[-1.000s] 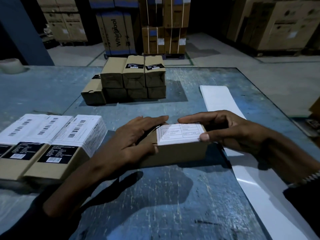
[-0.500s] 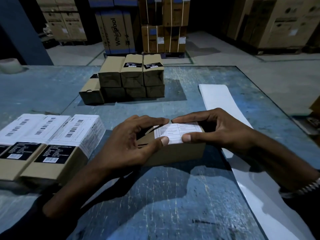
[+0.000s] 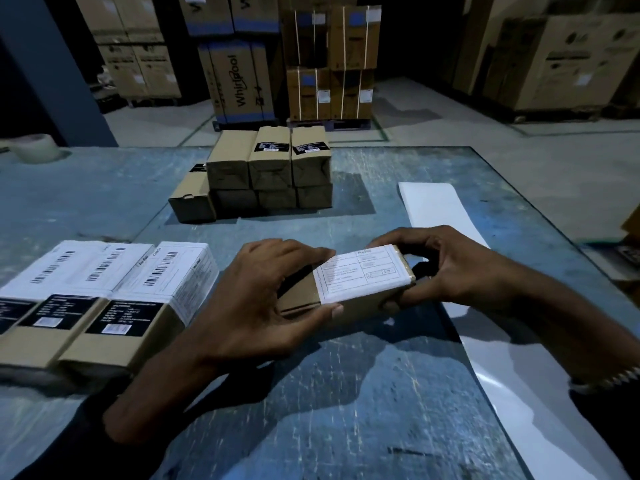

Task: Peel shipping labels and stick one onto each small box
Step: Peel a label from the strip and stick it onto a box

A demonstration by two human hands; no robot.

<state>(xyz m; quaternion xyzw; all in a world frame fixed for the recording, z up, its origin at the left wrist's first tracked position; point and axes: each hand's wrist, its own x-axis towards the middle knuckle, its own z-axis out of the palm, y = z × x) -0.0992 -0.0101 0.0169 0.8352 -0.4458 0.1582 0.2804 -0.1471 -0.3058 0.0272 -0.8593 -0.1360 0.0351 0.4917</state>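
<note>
Tilted up since a moment ago, the small box (image 3: 349, 306) now leaves the table (image 3: 346, 393). My left hand (image 3: 256, 306) and right hand (image 3: 446, 268) grip its ends, fingers curled round it, shipping label (image 3: 363, 275) on top.

Readable print on cartons and labels

"Whirlpool" runs vertically up the tall carton (image 3: 239, 81) on the floor beyond the desk. "Pre-Paid" heads the white label (image 3: 363, 273) on the small box, its finer lines too small to read. The labelled boxes (image 3: 138, 289) at left carry barcodes and "Pre-Paid"; their black stickers are illegible.
</note>
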